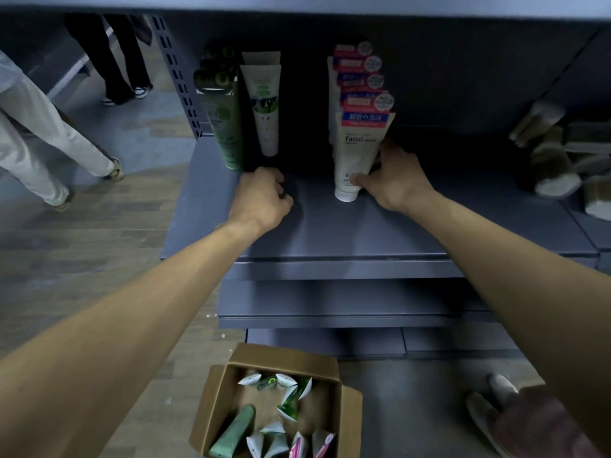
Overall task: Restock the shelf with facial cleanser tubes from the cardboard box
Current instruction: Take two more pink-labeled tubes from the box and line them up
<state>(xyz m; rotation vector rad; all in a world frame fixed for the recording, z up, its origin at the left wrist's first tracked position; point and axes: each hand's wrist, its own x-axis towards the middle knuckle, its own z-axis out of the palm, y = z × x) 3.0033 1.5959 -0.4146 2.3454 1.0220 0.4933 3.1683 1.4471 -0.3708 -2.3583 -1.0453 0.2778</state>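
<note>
My right hand (393, 178) grips a white facial cleanser tube (355, 153) that stands cap-down on the grey shelf (330, 233), at the front of a row of matching tubes with red and blue tops (358, 77). My left hand (261, 198) rests on the shelf with its fingers curled and nothing in them, just in front of a white tube with a green label (264, 110) and a row of green tubes (223, 120). On the floor below sits the open cardboard box (350, 404) holding several loose tubes (287, 408).
Two people's legs (49, 143) stand on the wooden floor to the left of the shelf's perforated upright (178, 74). Brushes and boxed goods (555, 153) fill the shelf's right end. Lower shelf edges (337, 312) jut out beneath. My shoe (489, 404) is beside the box.
</note>
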